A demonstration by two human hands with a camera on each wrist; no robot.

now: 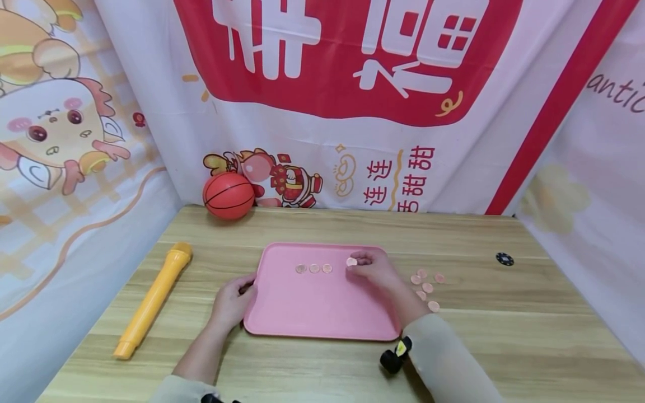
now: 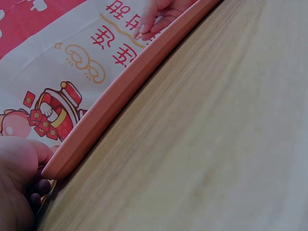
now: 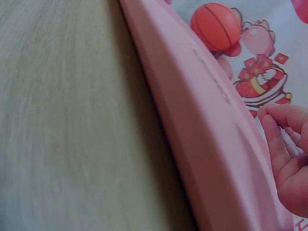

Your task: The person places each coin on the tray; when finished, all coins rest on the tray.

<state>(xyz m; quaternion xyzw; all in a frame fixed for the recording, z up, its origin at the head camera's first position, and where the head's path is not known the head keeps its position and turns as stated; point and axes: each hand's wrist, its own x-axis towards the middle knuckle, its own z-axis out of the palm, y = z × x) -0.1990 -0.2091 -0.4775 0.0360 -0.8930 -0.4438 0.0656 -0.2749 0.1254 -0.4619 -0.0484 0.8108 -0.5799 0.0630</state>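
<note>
A pink tray [image 1: 322, 313] lies on the wooden table, and three copper coins [image 1: 314, 268] sit in a row on it, towards its far side. My left hand [image 1: 233, 302] holds the tray's left edge; in the left wrist view, the thumb of that hand [image 2: 19, 168] is at the tray's corner with fingers below the rim. Over the right part of the tray, my right hand [image 1: 375, 270] pinches another copper coin [image 1: 351, 262] between thumb and fingertips. The right wrist view shows this hand [image 3: 288, 154] above the tray surface, its coin hardly visible there.
Several loose copper coins [image 1: 427, 287] lie on the table right of the tray. Farther right is a black patterned chip [image 1: 505, 259]. A yellow toy microphone [image 1: 153, 302] lies at the left, and a small red basketball [image 1: 229, 195] stands at the back against the printed cloth [image 1: 322, 112].
</note>
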